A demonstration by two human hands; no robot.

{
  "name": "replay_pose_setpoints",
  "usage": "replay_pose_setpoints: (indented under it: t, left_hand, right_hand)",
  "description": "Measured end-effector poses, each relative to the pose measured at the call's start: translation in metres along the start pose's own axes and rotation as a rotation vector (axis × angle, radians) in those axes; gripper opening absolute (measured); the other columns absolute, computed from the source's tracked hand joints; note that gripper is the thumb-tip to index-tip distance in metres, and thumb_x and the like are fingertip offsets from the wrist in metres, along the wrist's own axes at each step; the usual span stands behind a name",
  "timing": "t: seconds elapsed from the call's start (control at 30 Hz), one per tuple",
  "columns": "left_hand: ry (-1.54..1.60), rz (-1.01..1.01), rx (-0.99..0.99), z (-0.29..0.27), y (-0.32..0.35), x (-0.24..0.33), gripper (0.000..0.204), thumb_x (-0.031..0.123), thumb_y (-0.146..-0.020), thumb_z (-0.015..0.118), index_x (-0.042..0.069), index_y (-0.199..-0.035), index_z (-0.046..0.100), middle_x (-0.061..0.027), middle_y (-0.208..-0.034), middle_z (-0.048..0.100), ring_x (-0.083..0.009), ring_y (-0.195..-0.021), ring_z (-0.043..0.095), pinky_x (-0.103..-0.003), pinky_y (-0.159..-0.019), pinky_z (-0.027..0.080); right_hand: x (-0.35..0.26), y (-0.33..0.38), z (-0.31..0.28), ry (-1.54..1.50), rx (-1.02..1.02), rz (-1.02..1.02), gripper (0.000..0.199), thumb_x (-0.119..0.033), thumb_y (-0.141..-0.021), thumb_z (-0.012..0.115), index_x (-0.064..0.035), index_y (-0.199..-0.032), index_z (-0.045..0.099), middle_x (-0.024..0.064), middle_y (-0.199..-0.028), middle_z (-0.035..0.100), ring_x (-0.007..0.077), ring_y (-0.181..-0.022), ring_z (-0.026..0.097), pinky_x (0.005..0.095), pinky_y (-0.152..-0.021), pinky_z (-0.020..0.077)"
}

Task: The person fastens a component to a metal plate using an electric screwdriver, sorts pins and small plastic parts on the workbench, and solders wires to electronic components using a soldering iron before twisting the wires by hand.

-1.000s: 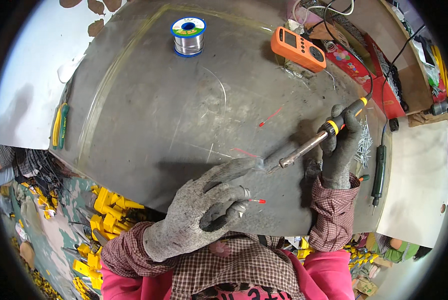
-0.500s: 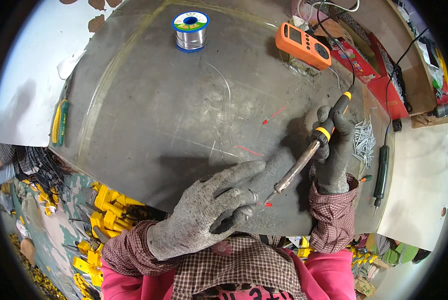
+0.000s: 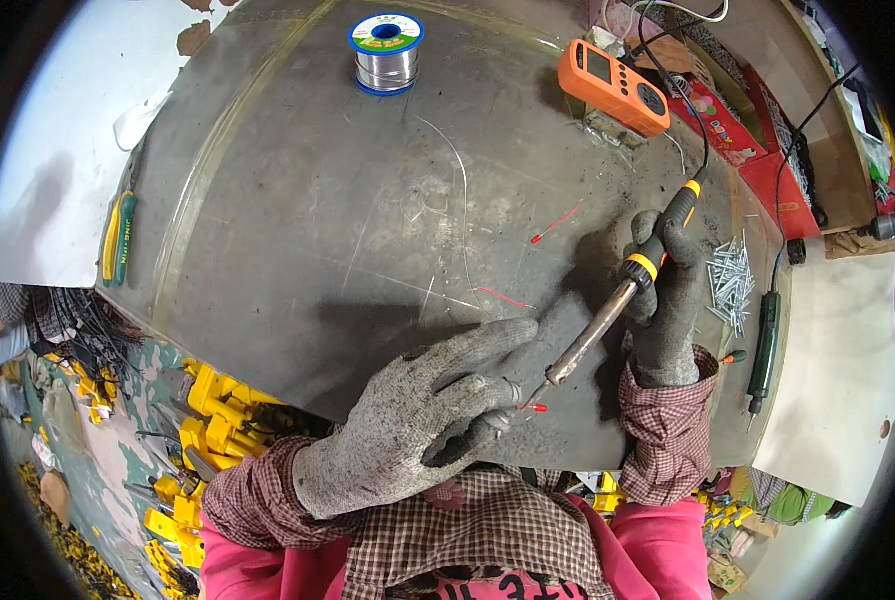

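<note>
My right hand point(image 3: 660, 262), in a grey glove, is wrapped round the black-and-orange handle of a soldering iron point(image 3: 598, 335). The iron slants down toward my left hand point(image 3: 423, 415), also gloved in grey. Thumb and index finger of that hand are pinched on a small red part point(image 3: 538, 407), whose red end sticks out past the fingertips. The iron's tip is right by that part; whether they touch, I cannot tell. Beyond the left fingertips lies a red wire point(image 3: 505, 297), beside the end of a thin strand of solder point(image 3: 464, 190). Another small red part point(image 3: 538, 238) with a thin red lead lies farther off.
A solder spool point(image 3: 386, 62) stands at the back. An orange meter point(image 3: 613, 88) sits at back right, near red boxes point(image 3: 780, 190). Right of my hand are loose screws point(image 3: 731, 285) and a dark green corded tool point(image 3: 765, 350). Green-and-yellow pliers point(image 3: 119, 238) lie at the left edge.
The view has shifted slightly, so the things on the table sit a little differently in it. Both hands keep their grips, with the iron's tip still by the small red part.
</note>
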State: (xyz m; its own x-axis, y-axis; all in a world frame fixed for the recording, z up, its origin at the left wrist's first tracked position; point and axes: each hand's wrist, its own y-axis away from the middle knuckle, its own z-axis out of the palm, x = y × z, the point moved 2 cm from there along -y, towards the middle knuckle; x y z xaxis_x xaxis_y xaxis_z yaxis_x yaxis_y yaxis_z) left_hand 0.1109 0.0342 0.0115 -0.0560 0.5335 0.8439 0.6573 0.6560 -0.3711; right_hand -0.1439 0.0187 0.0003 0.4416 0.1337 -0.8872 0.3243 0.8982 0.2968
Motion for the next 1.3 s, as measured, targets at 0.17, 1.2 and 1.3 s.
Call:
replay_pose_setpoints:
  t: [0.17, 1.2, 1.3]
  left_hand:
    - [-0.006, 0.011, 0.001, 0.000, -0.001, -0.001, 0.028, 0.002, -0.078, 0.071, 0.005, -0.104, 0.059, -0.0205, -0.137, 0.053, -0.0369, -0.117, 0.060, -0.041, -0.086, 0.053]
    - [0.035, -0.096, 0.031, -0.043, 0.022, 0.000, 0.028, -0.001, -0.076, 0.076, 0.004, -0.102, 0.068, -0.0229, -0.132, 0.057, -0.0267, -0.108, 0.065, -0.032, -0.080, 0.057]
    - [-0.009, -0.276, 0.042, -0.073, 0.047, -0.004, 0.018, 0.001, -0.077, 0.076, 0.003, -0.094, 0.070, -0.0226, -0.125, 0.061, -0.0279, -0.108, 0.065, -0.035, -0.086, 0.055]
  right_hand:
    - [-0.001, 0.000, 0.001, 0.054, -0.080, -0.039, 0.031, -0.033, -0.099, 0.045, -0.0076, -0.084, 0.055, -0.0043, -0.049, 0.044, 0.0054, -0.034, 0.032, 0.0206, -0.034, 0.0240]
    - [-0.066, -0.020, -0.044, 0.626, 0.299, -0.899, 0.030, -0.014, -0.097, 0.059, 0.0020, -0.121, 0.058, 0.0130, -0.114, 0.064, 0.0203, -0.098, 0.066, 0.0323, -0.088, 0.0533]
    - [-0.077, -0.032, -0.053, 0.893, 0.274, -0.970, 0.032, -0.012, -0.096, 0.060, 0.0025, -0.124, 0.057, 0.0134, -0.118, 0.064, 0.0188, -0.104, 0.064, 0.0314, -0.090, 0.0519]
